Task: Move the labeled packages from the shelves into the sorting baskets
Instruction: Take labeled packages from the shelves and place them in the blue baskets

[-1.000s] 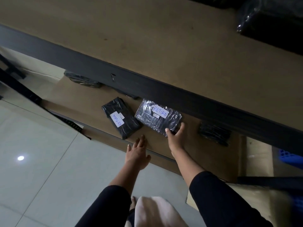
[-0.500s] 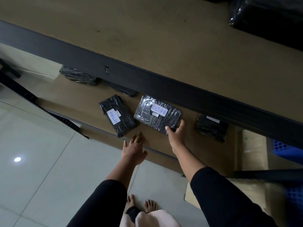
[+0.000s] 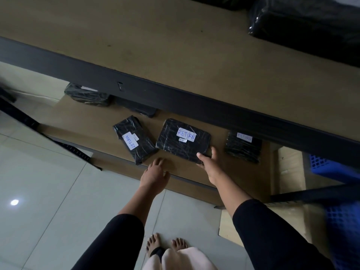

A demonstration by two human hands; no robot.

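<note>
Right hand (image 3: 209, 162) reaches down to the lower shelf (image 3: 81, 121), thumb and fingers pinching the near right corner of the middle RETURN package (image 3: 183, 141); it lies flat, long axis running left to right. Left hand (image 3: 154, 175) hovers palm-down, fingers relaxed, near the slanted RETURN package (image 3: 134, 139)
</note>
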